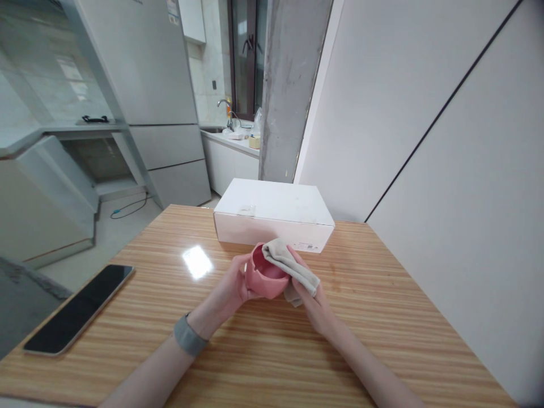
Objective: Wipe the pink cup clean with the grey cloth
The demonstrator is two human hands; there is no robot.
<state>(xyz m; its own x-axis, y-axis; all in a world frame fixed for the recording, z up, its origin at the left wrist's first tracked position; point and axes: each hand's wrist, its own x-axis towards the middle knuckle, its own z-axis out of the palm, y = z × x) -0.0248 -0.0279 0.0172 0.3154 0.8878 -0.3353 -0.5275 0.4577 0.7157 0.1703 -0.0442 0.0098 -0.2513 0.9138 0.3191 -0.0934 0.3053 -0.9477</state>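
My left hand point(243, 279) is closed around the side of a small pink bowl point(267, 285), notched at the rim and shaped like an ashtray. The bowl is tilted, its opening showing toward me, and it is held above the table. In my right hand point(312, 300) is a folded grey-beige cloth point(293, 266), gripped with the fingers behind it. One folded end of the cloth lies over the bowl's right rim and reaches its opening. The fingertips of my right hand are partly hidden by the cloth and bowl.
Just beyond my hands a white closed box point(274, 203) stands on the wood-grain table point(365, 340). A large dark-screened phone point(80, 309) lies by the left edge. A white wall point(416, 170) borders the right side. Behind are a fridge point(144, 73) and a sink counter point(233, 141).
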